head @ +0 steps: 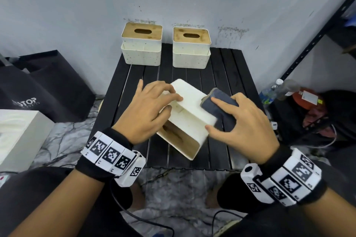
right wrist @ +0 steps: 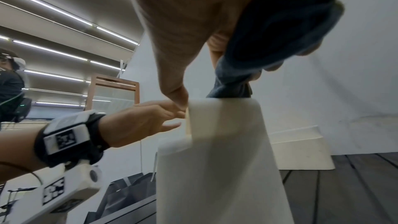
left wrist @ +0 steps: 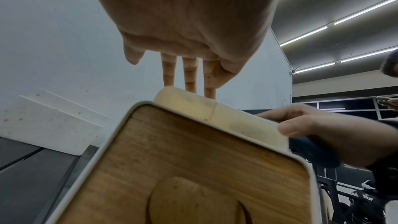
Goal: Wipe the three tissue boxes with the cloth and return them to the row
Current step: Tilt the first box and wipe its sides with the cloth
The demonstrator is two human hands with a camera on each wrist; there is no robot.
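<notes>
The right hand (head: pixel 242 121) comes in palm down from the near right, its fingers curled round a folded dark blue cloth (head: pixel 219 100); the forefinger lies straight along the top of the cloth and the thumb tip touches the near corner of the tipped tissue box (head: pixel 189 113). The cloth is pressed against the right end of the box's upturned white underside. The left hand (head: pixel 146 113) reaches in from the near left with its fingers spread and nearly straight, fingertips laid on the left part of that same white face and the thumb against the box's side, steadying it. The box lies tilted between the two hands, its wooden lid (left wrist: pixel 193 168) turned toward the person. Beyond the fingers, well apart from them, two more tissue boxes (head: pixel 141 44) (head: pixel 191 47) stand upright side by side at the far edge of a black slatted table (head: pixel 227 75), against a pale stained wall (head: pixel 77 5). Left of the left hand sits a black bag (head: pixel 44 86); right of the right hand stand plastic bottles (head: pixel 269 92) by a dark metal rack (head: pixel 316 36). The floor (head: pixel 63 140) has a marble pattern.
</notes>
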